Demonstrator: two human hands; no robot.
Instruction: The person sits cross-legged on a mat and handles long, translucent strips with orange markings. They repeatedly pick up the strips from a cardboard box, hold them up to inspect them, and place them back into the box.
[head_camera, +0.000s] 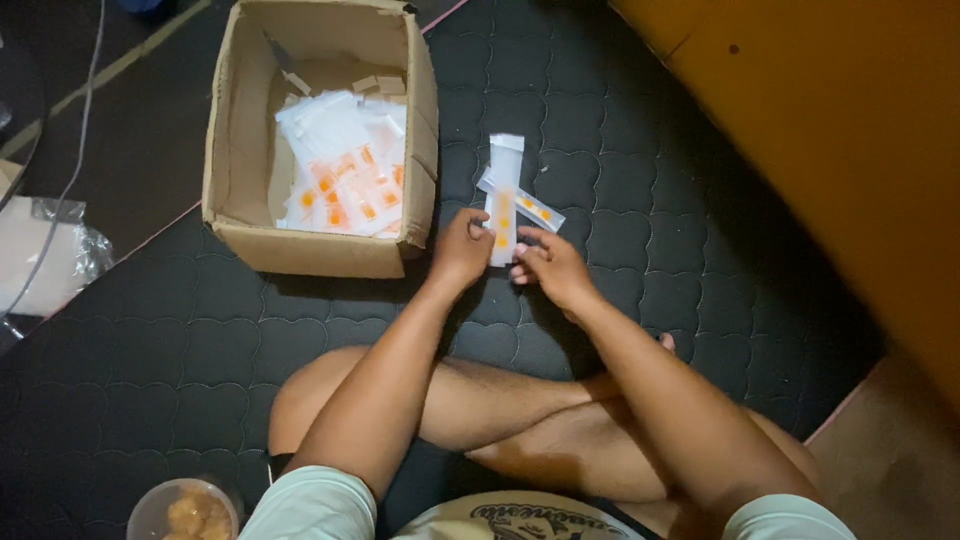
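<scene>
White packet (503, 205) pinched by left hand (462, 250) and right hand (553, 267).

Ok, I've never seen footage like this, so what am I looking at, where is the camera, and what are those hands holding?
There is no machine here, only a person sitting cross-legged on a dark quilted mat. The single picture comes from a camera on their head, looking down. The left hand and right hand together hold a long white packet with orange spots, over a few similar packets lying on the mat. To the left stands an open cardboard box full of the same packets. A plastic cup with something brownish inside sits at the lower left, and an orange wooden surface runs along the right.
</scene>
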